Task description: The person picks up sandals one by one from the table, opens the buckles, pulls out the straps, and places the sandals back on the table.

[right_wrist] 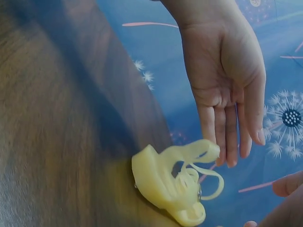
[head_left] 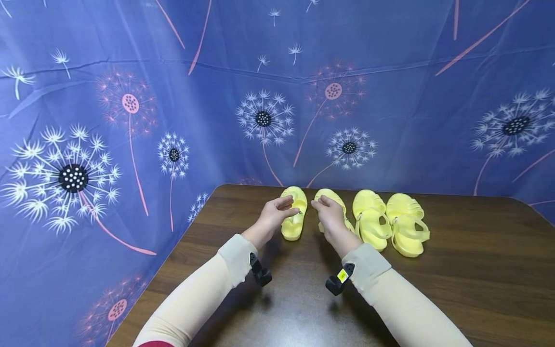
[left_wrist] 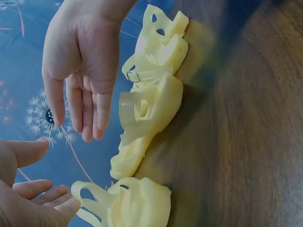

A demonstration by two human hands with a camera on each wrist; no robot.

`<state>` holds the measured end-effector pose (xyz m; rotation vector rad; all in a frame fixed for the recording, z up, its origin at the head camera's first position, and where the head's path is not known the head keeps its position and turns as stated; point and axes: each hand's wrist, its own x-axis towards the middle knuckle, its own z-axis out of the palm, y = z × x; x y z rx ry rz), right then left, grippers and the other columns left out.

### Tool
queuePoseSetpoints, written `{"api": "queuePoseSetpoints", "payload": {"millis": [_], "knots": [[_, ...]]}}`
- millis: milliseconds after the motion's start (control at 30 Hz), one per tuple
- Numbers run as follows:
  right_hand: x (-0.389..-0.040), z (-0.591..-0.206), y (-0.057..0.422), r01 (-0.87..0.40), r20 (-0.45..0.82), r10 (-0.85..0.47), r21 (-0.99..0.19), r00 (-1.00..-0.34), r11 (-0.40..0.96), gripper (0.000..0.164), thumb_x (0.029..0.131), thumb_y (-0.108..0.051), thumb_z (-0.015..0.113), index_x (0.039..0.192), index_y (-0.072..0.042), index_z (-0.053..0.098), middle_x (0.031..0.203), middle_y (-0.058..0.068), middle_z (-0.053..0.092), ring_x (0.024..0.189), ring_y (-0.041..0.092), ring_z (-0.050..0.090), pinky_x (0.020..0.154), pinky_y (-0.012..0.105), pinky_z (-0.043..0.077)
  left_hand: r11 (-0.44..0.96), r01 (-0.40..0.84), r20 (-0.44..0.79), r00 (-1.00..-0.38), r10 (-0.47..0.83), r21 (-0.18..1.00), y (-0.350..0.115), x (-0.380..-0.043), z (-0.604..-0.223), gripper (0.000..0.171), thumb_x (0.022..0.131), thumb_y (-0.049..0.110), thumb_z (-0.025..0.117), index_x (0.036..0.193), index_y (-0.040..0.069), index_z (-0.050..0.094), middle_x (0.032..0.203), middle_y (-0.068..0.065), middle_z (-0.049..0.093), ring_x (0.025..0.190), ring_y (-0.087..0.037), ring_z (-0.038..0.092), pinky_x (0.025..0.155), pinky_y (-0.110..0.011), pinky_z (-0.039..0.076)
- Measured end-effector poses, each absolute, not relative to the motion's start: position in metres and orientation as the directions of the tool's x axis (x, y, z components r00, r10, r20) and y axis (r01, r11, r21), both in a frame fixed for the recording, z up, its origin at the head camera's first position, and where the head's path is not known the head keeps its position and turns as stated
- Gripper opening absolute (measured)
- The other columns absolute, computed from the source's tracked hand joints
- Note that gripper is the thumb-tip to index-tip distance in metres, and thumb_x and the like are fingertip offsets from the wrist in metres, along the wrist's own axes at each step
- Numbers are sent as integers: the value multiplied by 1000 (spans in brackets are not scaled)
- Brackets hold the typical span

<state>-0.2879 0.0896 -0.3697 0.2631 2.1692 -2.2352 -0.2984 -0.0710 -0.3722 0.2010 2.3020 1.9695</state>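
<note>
Several yellow sandals stand in a row on a brown wooden table. My left hand [head_left: 274,217] hovers beside and partly over the leftmost sandal [head_left: 293,230], its fingers loosely bent and apart from the thumb. Over the second sandal [head_left: 331,195] is my right hand [head_left: 331,215], which hides part of it. Both palms face inward with a gap between them, and neither hand grips anything. The left wrist view shows the right hand [left_wrist: 85,61] with relaxed fingers. In the right wrist view the left hand [right_wrist: 222,71] is extended above the leftmost sandal [right_wrist: 161,179]; whether it touches cannot be told.
Two more yellow sandals with straps, a third one [head_left: 368,205] and a rightmost one [head_left: 405,207], stand right of my right hand. The wooden table [head_left: 477,270] reaches back to a blue dandelion-print cloth [head_left: 412,120]. Each wrist carries a small black camera mount.
</note>
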Motion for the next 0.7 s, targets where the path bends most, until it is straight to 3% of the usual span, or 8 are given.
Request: {"api": "queuePoseSetpoints", "payload": {"millis": [133,400,700], "knots": [[-287,-371,99,125,-125,147,-992,-981,-10,58,99,-17,52,150,1,30,154,17,35,142,31,34,114,42,34,188,37,2,-984,180,982,-66,-297,-369,53,90,10,68,139,1,49,143,-16,51,135,-32,45,111,-41,39],[-288,-375,118,154,-150,160,-988,-976,15,59,100,-18,51,151,0,26,156,18,29,146,32,25,120,42,23,228,48,1,-980,201,972,-55,-295,-364,54,89,12,70,139,5,51,141,-15,53,133,-31,47,111,-45,38],[-289,-378,132,182,-177,170,-983,-969,17,63,99,-17,51,151,2,22,158,17,23,147,32,21,121,41,19,242,52,-9,-969,245,969,-42,-298,-370,56,89,14,70,140,5,50,143,-16,50,134,-31,46,110,-41,39]]}}
